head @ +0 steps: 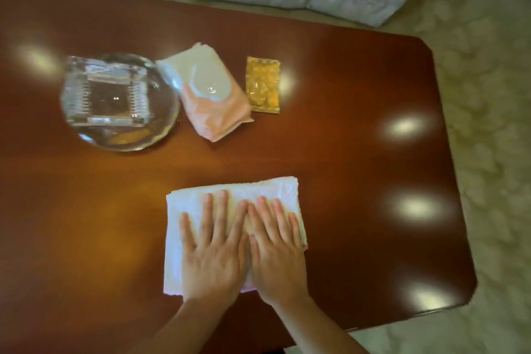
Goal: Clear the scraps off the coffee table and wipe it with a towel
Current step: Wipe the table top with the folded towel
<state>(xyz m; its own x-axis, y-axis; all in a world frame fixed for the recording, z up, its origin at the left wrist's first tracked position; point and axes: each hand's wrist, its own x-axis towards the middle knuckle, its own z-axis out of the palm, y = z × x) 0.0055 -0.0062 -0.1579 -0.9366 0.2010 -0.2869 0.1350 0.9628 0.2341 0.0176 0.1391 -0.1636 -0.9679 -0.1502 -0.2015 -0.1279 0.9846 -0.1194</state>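
While we press our flat left hand [214,250] and right hand [275,253] side by side, fingers straight, on the folded white towel [184,204], lower middle of the glossy brown wooden coffee table [359,169]

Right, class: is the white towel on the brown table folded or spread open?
Folded: the white terry towel is a compact rectangle, stacked layers visible at its right edge.

left grip [214,250] lower centre of frame, palm down, flat, fingers straight and spread, pointing up-frame. right grip [277,253] just beside it, same pose, inner edges touching. left forearm [178,325] and right forearm [319,327] bare, entering from the bottom edge, converging toward the wrists.
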